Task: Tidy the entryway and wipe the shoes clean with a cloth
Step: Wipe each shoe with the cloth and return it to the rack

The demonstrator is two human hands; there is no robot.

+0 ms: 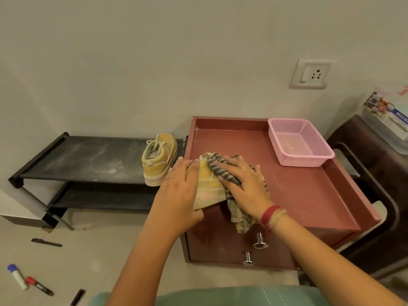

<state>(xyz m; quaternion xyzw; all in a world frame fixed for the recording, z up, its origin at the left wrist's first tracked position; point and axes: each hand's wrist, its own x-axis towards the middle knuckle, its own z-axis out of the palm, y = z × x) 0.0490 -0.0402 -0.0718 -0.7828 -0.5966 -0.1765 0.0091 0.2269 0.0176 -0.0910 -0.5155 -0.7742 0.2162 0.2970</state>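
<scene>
My left hand (pixel 180 191) grips a yellow shoe (pixel 208 191) by its left side, holding it over the front left corner of a maroon cabinet (pixel 304 195). My right hand (pixel 242 184) presses a striped grey-and-tan cloth (pixel 239 217) against the shoe's right side; the cloth's loose end hangs down past my wrist. The shoe's toe and top are partly hidden by the cloth and both hands. A second yellow shoe (pixel 157 159) stands upright at the right end of a black shoe rack (pixel 84 160), heel toward me.
A pink plastic basket (pixel 300 142) sits at the cabinet's back right. Two metal drawer knobs (pixel 259 240) stick out of the cabinet front. Markers (pixel 18 277) and dark pens (pixel 46 242) lie on the floor at lower left. A dark chair (pixel 375 180) stands at right.
</scene>
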